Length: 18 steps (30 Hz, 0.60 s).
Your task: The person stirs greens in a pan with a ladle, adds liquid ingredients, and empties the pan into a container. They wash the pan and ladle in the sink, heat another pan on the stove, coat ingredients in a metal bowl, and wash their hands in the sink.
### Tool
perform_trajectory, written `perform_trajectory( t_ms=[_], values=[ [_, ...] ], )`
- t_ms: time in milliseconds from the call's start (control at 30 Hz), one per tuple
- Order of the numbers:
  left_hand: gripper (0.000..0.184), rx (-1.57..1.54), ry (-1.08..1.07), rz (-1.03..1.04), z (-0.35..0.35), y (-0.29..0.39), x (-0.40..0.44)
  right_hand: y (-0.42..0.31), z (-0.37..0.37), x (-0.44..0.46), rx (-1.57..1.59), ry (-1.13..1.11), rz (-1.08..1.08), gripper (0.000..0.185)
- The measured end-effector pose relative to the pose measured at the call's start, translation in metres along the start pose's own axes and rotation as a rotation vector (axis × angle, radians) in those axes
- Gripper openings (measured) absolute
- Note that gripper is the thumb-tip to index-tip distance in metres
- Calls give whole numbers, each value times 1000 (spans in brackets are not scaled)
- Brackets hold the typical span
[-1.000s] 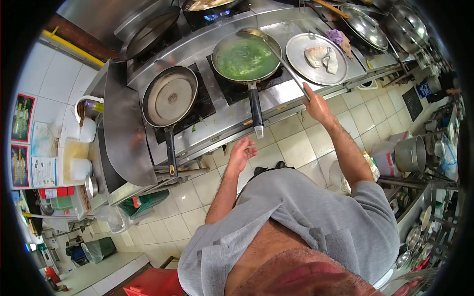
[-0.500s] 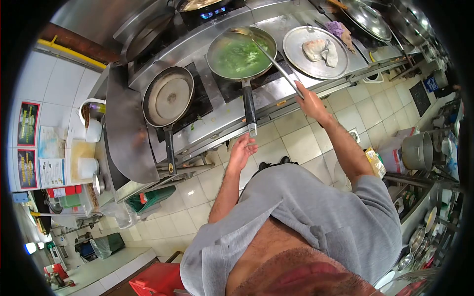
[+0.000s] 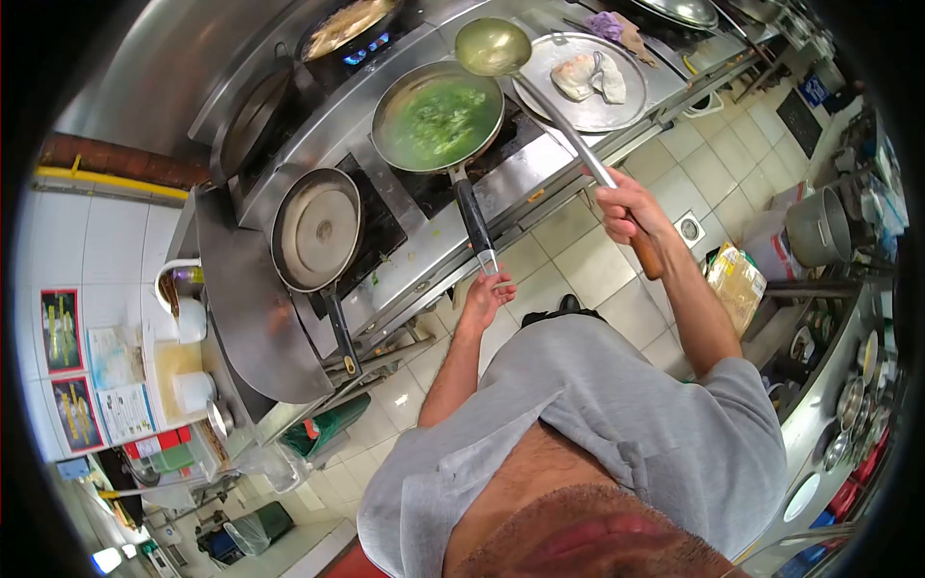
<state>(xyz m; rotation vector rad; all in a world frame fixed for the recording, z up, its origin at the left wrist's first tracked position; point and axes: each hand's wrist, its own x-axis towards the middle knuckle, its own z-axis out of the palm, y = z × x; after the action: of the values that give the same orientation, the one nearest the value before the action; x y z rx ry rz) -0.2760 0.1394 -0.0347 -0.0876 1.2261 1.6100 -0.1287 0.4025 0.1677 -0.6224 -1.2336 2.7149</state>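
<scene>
My right hand (image 3: 631,214) is wrapped round the wooden-ended handle of a long metal ladle (image 3: 493,46). Its bowl, with yellowish liquid in it, hangs between the green pan and the tray. Green leafy pieces in green liquid fill the frying pan (image 3: 438,116) on the stove. My left hand (image 3: 489,297) is at the tip of that pan's black handle, its fingers loosely spread; whether they touch it is unclear. A round metal tray (image 3: 626,101) holds a pale, folded cloth-like item (image 3: 590,77).
Left of the green pan sits a second frying pan (image 3: 316,231), its handle over the stove edge. Behind, another pan (image 3: 352,27) with food is by a blue flame. A metal divider (image 3: 255,308) borders the stove on the left. A large pot (image 3: 817,227) stands at the right.
The ladle has risen out of the green pan and moved right, toward the tray. My right hand has shifted along its handle. The camera view has turned, shifting the stove leftward.
</scene>
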Motion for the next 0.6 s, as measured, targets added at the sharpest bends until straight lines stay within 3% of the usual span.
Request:
perform_trajectory(
  t_ms=[100, 333, 433, 600],
  values=[
    [38, 102, 44, -85, -22, -9, 13, 8, -11, -32, 100, 25, -89, 43],
    [36, 265, 156, -305, -95, -57, 36, 41, -57, -101, 154, 433, -349, 49],
    [36, 308, 187, -325, -93, -58, 30, 50, -113, -113, 159, 633, -413, 43],
    [37, 427, 177, -396, -103, -77, 40, 64, -272, -92, 82, 918, -225, 55]
  ],
)
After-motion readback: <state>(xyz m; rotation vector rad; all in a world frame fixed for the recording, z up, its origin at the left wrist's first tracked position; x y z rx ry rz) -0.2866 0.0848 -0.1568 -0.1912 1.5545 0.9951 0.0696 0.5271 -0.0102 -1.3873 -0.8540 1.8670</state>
